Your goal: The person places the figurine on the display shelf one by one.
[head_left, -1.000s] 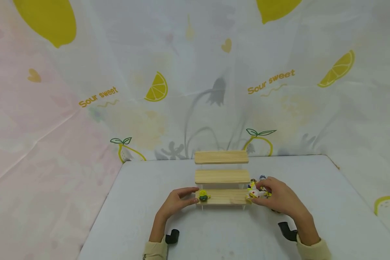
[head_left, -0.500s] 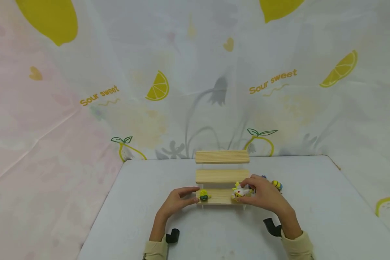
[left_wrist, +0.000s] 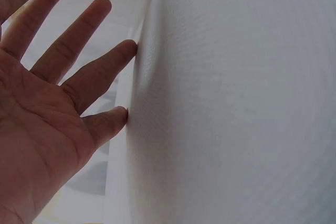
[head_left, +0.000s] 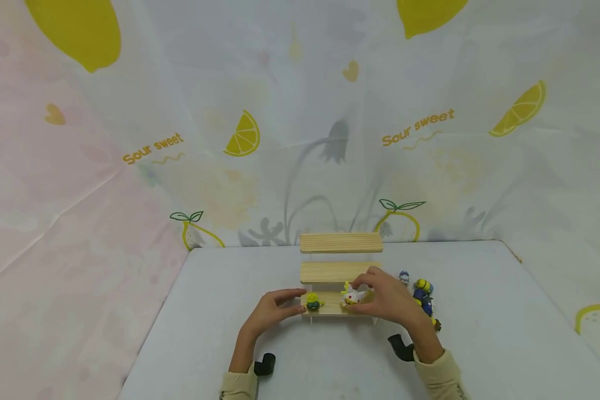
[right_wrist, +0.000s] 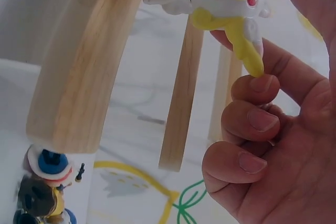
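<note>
My right hand point(head_left: 389, 299) pinches a white-and-yellow toy figurine point(head_left: 352, 295) with red cheeks over the middle of the lowest wooden shelf point(head_left: 332, 310). In the right wrist view, the figurine point(right_wrist: 226, 3) is between thumb and index finger, its top cut off by the frame, with the other fingers curled below. My left hand point(head_left: 275, 310) is at the shelf's left end, thumb at the front edge and index finger at the back. The left wrist view shows its fingers point(left_wrist: 97, 80) spread, one fingertip at a wooden end. Close beside stands a small yellow-and-green figurine point(head_left: 313, 301).
Two more wooden shelves rise behind, a middle shelf point(head_left: 340, 271) and a top shelf point(head_left: 341, 242). Several small figurines point(head_left: 423, 297) lie right of the rack on the white table point(head_left: 505, 322). A lemon-print cloth point(head_left: 300, 111) hangs behind. Black elbow-shaped pieces sit by both wrists.
My right hand has carried the white-and-yellow figurine leftward from the shelf's right end to near its middle, uncovering the figurines at right. The left hand stays in place.
</note>
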The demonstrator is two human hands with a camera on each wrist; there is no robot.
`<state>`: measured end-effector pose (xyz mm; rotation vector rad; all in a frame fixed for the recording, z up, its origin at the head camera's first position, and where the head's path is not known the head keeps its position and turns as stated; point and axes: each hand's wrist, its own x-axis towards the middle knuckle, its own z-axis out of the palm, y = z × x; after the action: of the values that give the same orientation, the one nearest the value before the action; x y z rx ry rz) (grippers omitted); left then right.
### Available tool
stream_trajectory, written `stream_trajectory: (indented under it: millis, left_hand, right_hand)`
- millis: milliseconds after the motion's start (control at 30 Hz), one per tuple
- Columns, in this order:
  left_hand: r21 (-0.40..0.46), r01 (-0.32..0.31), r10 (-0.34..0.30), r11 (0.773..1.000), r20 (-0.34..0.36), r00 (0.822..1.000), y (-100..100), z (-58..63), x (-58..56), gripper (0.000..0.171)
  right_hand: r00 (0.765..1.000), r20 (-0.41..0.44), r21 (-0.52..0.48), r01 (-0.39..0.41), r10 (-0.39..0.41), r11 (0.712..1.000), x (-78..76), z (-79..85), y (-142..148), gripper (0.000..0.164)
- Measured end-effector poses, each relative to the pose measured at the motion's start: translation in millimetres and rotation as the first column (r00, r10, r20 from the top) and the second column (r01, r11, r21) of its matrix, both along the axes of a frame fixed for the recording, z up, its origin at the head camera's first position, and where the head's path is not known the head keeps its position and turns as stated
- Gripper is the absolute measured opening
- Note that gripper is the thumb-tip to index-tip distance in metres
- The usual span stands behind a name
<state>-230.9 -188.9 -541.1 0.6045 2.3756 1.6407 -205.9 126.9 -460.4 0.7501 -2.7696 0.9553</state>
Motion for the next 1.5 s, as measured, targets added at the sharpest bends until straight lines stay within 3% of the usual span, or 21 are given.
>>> stream_trajectory:
  millis: [700, 767, 1000, 1067, 1167, 1367, 1500]
  left_hand:
    - [-0.001, -0.014, 0.014, 1.000, 0.015, 1.000, 2, 1.0, 0.5, 0.045]
    - [-0.003, -0.014, 0.014, 1.000, 0.014, 1.000, 3, 4.6, 1.9, 0.046]
    - [-0.004, 0.007, -0.006, 1.000, 0.015, 1.000, 6, 34.2, 15.3, 0.044]
    - [-0.009, 0.008, -0.008, 1.000, 0.018, 1.000, 6, 36.3, 16.1, 0.044]
    - [-0.007, 0.005, -0.005, 1.000, 0.018, 1.000, 6, 32.0, 14.3, 0.044]
    - [-0.009, -0.012, 0.012, 1.000, 0.012, 1.000, 3, 5.4, 2.7, 0.045]
    - [-0.002, -0.007, 0.007, 1.000, 0.011, 1.000, 1, 0.1, 0.5, 0.044]
  right_hand:
    - [0.999, 0.044, 0.056, 0.011, -0.013, 0.998, -5.0, 2.6, -20, 0.034]
    - [0.999, 0.048, 0.058, 0.007, -0.010, 0.998, -4.5, 2.9, -20, 0.034]
    - [0.999, 0.047, 0.051, -0.011, 0.009, 0.999, -3.0, 2.1, -19, 0.035]
    - [0.999, 0.043, 0.048, -0.015, 0.013, 0.999, -2.6, 1.7, -17, 0.036]
    - [0.999, 0.043, 0.041, -0.017, 0.015, 0.999, -2.6, 0.7, -15, 0.037]
    - [0.997, 0.077, 0.023, -0.007, 0.005, 1.000, -1.2, 0.4, -8, 0.039]
    - [0.992, 0.126, 0.004, 0.016, -0.016, 1.000, 0.7, 2.0, 1, 0.038]
